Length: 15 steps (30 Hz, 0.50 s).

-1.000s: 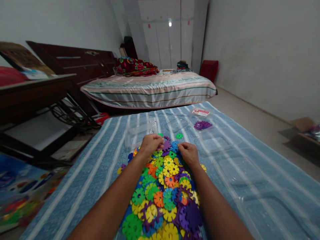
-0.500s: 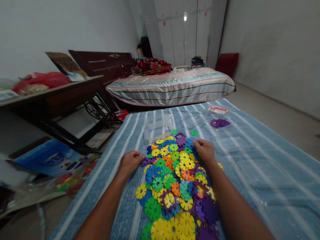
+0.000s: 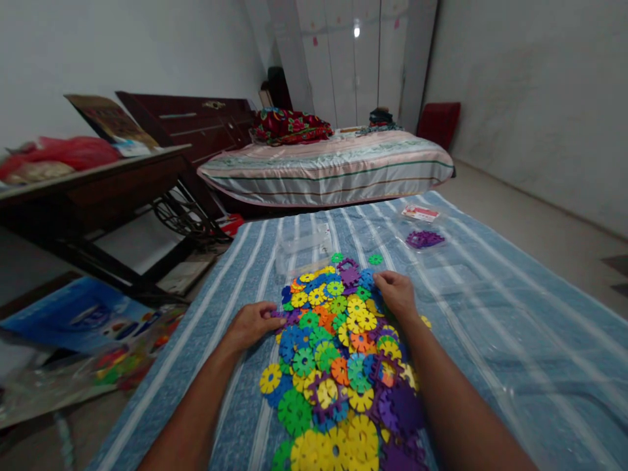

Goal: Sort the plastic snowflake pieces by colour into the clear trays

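From the head camera, your two forearms run up from the bottom edge and flank a heap of coloured plastic snowflake discs (image 3: 338, 353) spread on a blue striped mat (image 3: 490, 307). The heap's long axis runs away from you, from the big yellow and purple pieces at your elbows to the small ones near your fingers.

Your left hand (image 3: 251, 323) rests palm down at the heap's left edge, fingers curled loosely, their tips touching a purple disc (image 3: 281, 316) that pokes out sideways; the discs lie to the right of those fingertips. Whether anything is actually pinched there I cannot tell, since the back of the hand covers the grip.

Your right hand (image 3: 396, 294) sits further up, at the far right corner of the heap, fingers bent down onto the blue and green pieces (again, the knuckles hide what is under them). The right is nearer the far discs, the left nearer the middle.

Beyond the heap lie a clear plastic bag (image 3: 301, 248), two stray green discs (image 3: 375, 259), and a small packet of purple discs (image 3: 424, 239) well apart to the right. A striped mattress (image 3: 328, 170) lies beyond the mat. The nearest discs are cut off by the bottom edge.
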Available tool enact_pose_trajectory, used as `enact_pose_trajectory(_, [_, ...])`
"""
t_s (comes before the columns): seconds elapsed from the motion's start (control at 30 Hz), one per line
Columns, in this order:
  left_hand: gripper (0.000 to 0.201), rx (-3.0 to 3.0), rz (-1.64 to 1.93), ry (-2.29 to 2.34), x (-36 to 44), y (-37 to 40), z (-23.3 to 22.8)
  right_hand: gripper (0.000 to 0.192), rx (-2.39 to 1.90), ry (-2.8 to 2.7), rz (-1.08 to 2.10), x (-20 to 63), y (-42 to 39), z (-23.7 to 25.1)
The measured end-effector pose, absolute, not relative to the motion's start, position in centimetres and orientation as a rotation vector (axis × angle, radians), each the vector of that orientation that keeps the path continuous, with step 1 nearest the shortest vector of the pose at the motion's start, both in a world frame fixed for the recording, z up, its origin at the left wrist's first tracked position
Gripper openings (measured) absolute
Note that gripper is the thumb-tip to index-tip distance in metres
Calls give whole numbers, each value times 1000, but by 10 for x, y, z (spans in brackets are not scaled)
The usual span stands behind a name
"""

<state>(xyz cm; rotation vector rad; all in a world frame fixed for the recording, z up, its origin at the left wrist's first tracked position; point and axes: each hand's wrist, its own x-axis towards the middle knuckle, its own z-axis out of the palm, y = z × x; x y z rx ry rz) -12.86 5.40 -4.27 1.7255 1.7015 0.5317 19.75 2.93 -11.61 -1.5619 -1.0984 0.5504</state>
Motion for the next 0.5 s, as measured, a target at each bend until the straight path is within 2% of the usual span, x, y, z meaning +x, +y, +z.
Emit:
enact_pose_trajectory(0.33, [36, 1466, 527, 1688, -132, 41, -20, 35, -1571, -1113, 532, 196, 34, -115])
enact_pose_trajectory(0.5, [20, 1206, 741, 1692, -137, 44, -4, 34, -1560, -1107, 544, 195, 35, -114])
